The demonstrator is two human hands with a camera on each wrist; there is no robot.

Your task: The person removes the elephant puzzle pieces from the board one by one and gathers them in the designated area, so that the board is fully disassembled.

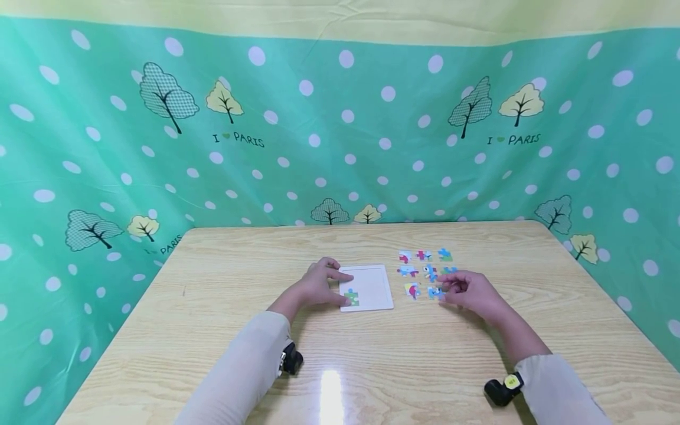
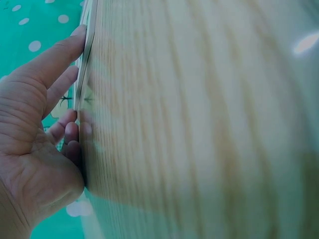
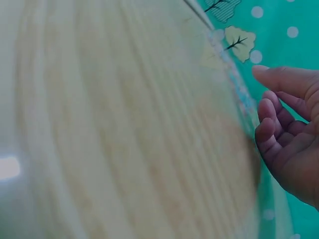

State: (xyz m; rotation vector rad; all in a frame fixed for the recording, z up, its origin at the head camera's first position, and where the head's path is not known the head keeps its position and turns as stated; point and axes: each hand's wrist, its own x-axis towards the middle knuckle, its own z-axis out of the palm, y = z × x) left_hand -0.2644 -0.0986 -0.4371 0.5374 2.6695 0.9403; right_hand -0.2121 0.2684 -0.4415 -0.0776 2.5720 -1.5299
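Observation:
A square white puzzle tray (image 1: 372, 289) lies flat on the table in the head view. One green and blue puzzle piece (image 1: 352, 298) sits in its near left corner. My left hand (image 1: 319, 284) rests at the tray's left side, thumb over the corner by that piece and forefinger across the rim. To the tray's right are loose jigsaw pieces (image 1: 408, 271) with coloured pictures. Over the rightmost of them is my right hand (image 1: 467, 290), fingers loosely bent, thumb beside a blue piece (image 1: 435, 292). In the right wrist view nothing shows between thumb and fingers.
The pieces lie in loose rows on the wood-grain table (image 1: 239, 271). A green dotted curtain (image 1: 340, 130) hangs behind the table's far edge. Each wrist wears a small black camera, one on the left sleeve (image 1: 244, 366), one on the right sleeve (image 1: 558, 389).

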